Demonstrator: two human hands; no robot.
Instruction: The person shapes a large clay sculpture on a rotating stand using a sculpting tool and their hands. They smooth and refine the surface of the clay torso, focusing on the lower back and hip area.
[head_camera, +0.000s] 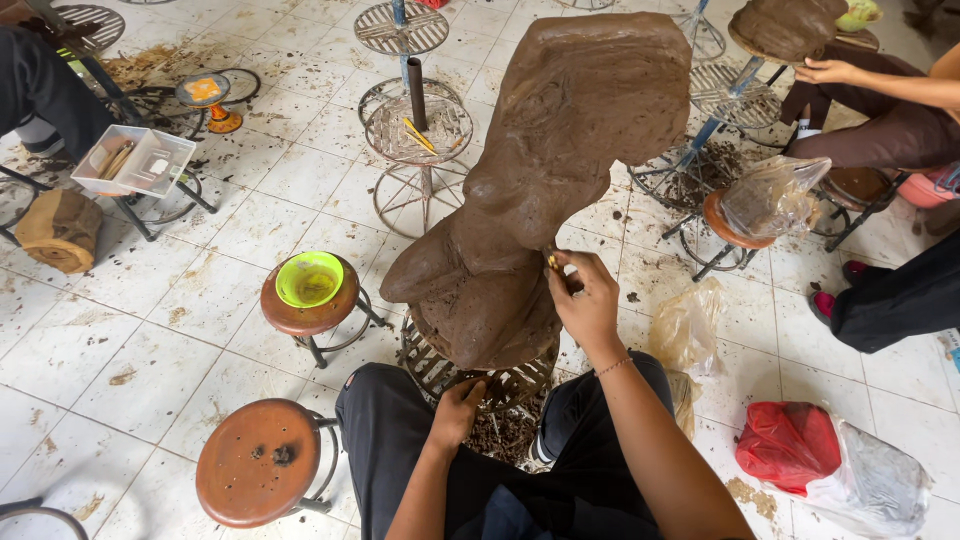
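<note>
A tall brown clay bust (560, 150) stands on a round metal grid stand (440, 370) between my knees. My right hand (585, 300) is pressed against the bust's lower right side, fingers closed on a small yellowish tool whose tip touches the clay. My left hand (458, 408) grips the front rim of the stand, below the clay.
A round stool (300, 318) carrying a green bowl (309, 279) stands at left, and a bare stool (258, 465) sits nearer. Plastic bags (835, 465) lie on the tiled floor at right. Another person's hand (825, 70) rests by a second clay piece (785, 25) at the back right.
</note>
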